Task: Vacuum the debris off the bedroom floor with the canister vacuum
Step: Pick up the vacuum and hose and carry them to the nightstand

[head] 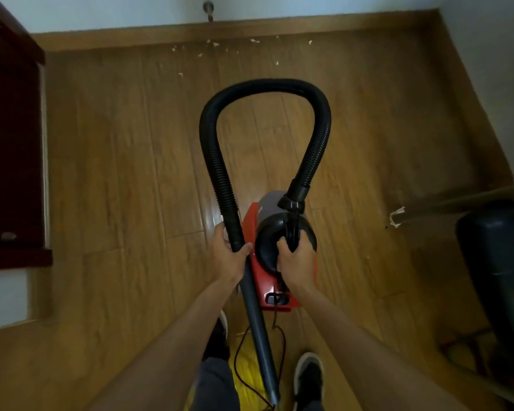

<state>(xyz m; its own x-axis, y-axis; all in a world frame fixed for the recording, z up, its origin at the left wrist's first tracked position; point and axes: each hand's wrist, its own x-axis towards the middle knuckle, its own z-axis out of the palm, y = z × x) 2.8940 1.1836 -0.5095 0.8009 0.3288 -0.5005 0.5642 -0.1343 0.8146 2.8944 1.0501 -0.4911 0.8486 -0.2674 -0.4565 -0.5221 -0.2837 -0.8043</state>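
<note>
I am carrying the canister vacuum (275, 256) above the wooden floor (116, 173), between my feet and the far wall. My right hand (294, 262) is wrapped closed around the black carry handle on top of the body. My left hand (230, 253) is closed around the rigid nozzle tube (254, 307) just below the hose cuff, with the tapered tip pointing back toward me. The ribbed hose (264, 93) is arching stiffly overhead between both grips, so I judge it springy, not limp. The body is hanging level from one hand, so I judge it moderately light. The smooth tube may slip; the cuff end looks the surer hold. The debris (214, 44) is lying along the baseboard (131, 35), well apart from the nozzle.
</note>
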